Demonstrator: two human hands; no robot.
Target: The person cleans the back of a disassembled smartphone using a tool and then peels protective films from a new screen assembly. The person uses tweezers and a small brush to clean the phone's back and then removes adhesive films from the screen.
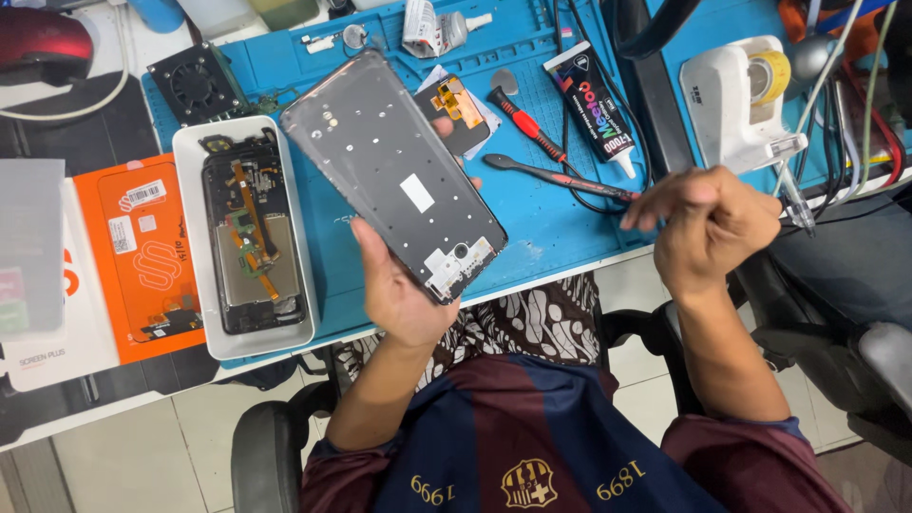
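My left hand (pixel 399 285) grips a dark phone screen panel (pixel 389 171) from below, its inner side up and tilted over the blue work mat (pixel 541 218). My right hand (pixel 708 223) hovers at the mat's right front edge with its fingers curled in; nothing shows in it. Just left of that hand lies a black pry tool (pixel 556 176) on the mat, with a red-handled screwdriver (pixel 527 123) behind it. To the left, a white tray (pixel 190 237) carries an opened phone body (pixel 252 247) with its circuit parts showing.
A black glue tube (pixel 594 104) and a white tape dispenser (pixel 736 100) stand at the back right among cables. An orange box (pixel 142 256) lies left of the tray. A small black fan (pixel 195 85) sits at the back left. Chair armrests flank my lap.
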